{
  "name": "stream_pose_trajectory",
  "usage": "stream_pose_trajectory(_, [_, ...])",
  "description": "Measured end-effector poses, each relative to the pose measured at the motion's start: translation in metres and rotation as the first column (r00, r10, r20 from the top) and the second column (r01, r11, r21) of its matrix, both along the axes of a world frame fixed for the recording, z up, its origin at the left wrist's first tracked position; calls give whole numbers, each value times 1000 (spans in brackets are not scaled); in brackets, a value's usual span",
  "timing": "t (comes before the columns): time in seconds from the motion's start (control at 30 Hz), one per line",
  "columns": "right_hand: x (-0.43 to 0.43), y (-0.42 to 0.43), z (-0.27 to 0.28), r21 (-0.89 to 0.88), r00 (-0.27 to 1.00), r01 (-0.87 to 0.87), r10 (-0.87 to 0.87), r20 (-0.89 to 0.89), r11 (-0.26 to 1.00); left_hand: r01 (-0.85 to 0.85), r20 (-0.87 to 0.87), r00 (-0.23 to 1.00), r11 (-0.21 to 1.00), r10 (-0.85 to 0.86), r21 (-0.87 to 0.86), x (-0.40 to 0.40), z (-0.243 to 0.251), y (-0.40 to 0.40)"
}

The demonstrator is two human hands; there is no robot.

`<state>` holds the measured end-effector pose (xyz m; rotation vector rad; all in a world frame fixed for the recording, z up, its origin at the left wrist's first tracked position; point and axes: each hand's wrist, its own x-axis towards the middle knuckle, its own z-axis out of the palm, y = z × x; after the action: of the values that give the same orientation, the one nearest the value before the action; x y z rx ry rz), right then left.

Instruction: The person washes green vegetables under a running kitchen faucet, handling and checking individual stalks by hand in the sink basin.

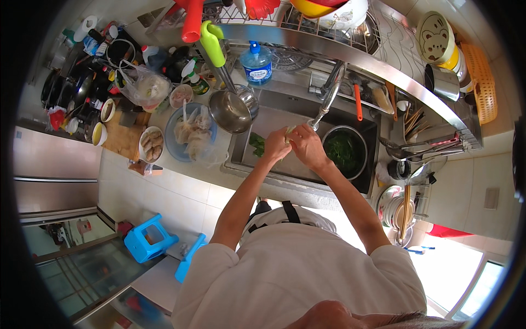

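Over the steel sink (271,119), my left hand (277,144) and my right hand (307,147) meet, both closed on a pale green vegetable stem (290,134). Dark green leaves (257,144) show just left of my left hand; whether they join the stem is hidden. To the right of my right hand, a round metal basin (365,153) stands in the sink with leafy greens (343,150) inside. The faucet (328,100) reaches down close beyond my right fingertips. I cannot tell whether water runs.
Metal ladles (231,111) hang from the rack's steel rail (283,35) above the sink's left side. Left on the counter are a blue plate (172,152) of bagged food, a white bowl (151,144) and a cutting board (119,135). Stacked plates (392,207) stand at right.
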<state>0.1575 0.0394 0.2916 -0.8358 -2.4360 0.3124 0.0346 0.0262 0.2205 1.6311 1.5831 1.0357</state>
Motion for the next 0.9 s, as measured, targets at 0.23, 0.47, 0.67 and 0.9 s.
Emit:
stream_pose_trajectory(0.23, [-4, -3, -13, 1, 1000, 9, -9, -2, 1000, -209, -215, 957, 976, 193, -57, -3, -4, -1])
stream_pose_trajectory(0.47, [2, 1, -25, -360, 972, 139, -198, -130, 922, -160, -333, 933, 987, 139, -36, 5, -1, -5])
stream_pose_trajectory(0.67, [-5, -1, -35, -454, 889, 245, -386, -248, 857, -192, -283, 943, 981, 176, -31, 10, -16, -3])
stream_pose_trajectory(0.9, [-12, -1, -56, -830, 711, 282, -686, -156, 480, -200, -195, 964, 975, 180, -92, 9, -13, 0])
